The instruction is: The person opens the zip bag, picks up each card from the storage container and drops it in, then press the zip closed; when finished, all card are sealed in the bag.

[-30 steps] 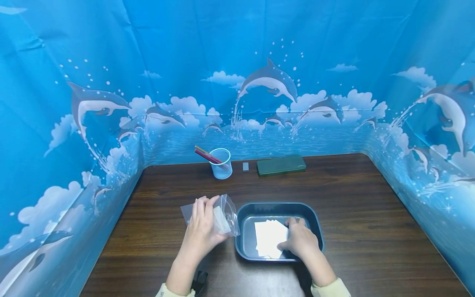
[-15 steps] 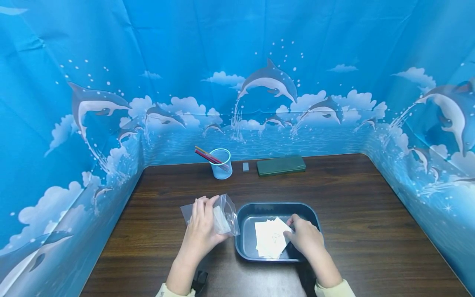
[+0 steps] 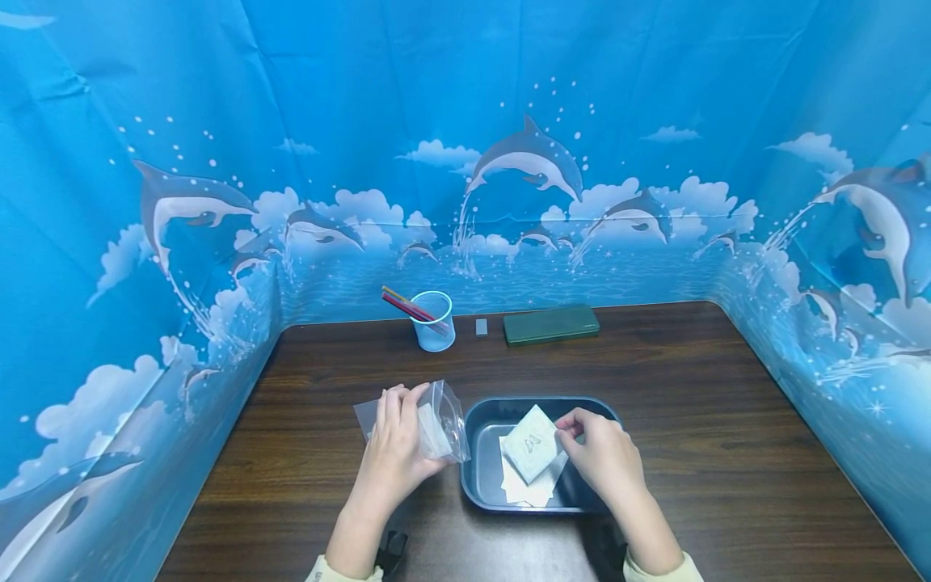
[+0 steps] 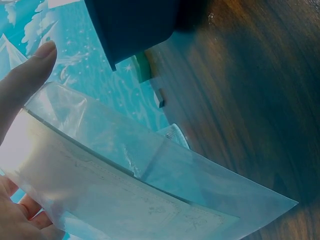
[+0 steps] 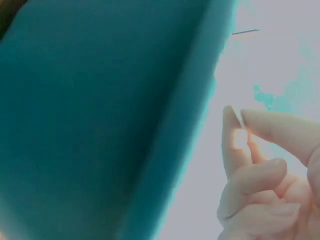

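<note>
Both hands busy, low centre of the head view.
Left hand (image 3: 396, 453) grips a clear plastic zip bag (image 3: 436, 424), propped open on the table. Right hand (image 3: 600, 457) pinches one white paper card (image 3: 532, 443), lifted tilted above the stack in the dark blue plastic tray (image 3: 476, 485).

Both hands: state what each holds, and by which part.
Left hand grips the clear plastic bag by its side. Right hand pinches a white card by its right corner.

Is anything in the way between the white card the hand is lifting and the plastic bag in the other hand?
Nothing visible. The right hand pinches the card above the tray; the bag in the left hand sits just beside the tray.
</note>
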The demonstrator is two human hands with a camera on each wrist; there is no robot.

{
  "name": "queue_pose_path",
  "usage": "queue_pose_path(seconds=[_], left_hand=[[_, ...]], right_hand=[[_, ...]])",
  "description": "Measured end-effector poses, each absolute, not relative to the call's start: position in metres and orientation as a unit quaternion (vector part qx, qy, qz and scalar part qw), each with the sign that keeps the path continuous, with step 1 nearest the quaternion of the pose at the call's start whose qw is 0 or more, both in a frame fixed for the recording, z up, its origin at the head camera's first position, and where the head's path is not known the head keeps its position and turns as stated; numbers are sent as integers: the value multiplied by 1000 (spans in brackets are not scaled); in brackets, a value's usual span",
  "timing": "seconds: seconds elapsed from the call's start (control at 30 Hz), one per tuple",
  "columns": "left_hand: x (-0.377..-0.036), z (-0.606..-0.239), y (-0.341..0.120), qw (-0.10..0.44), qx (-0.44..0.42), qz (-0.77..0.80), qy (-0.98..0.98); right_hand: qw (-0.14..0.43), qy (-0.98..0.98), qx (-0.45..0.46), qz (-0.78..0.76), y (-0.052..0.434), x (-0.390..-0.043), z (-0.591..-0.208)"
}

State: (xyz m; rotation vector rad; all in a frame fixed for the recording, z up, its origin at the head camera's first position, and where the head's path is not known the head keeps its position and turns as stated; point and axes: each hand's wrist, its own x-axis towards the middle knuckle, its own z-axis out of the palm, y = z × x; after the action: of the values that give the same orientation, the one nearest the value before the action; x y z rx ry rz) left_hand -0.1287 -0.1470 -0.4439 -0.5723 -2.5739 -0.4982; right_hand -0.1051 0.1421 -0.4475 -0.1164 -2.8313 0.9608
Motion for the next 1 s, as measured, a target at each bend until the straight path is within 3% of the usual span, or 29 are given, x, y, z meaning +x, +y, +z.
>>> queue_pose_path(seconds=[0.5,0.8,1.0], left_hand=[[-127,-441,-146,213,-199,-180,-939],[-128,-439,-145,207,-195,-178,-942],[-129,-439,-143,210,-195,-182,-941]], right_hand=[[201,-853,-24,482,135,-98,-428],[231,-778,2,585,120,-89,-414],[221,-779,10,587,107,-77,-391]])
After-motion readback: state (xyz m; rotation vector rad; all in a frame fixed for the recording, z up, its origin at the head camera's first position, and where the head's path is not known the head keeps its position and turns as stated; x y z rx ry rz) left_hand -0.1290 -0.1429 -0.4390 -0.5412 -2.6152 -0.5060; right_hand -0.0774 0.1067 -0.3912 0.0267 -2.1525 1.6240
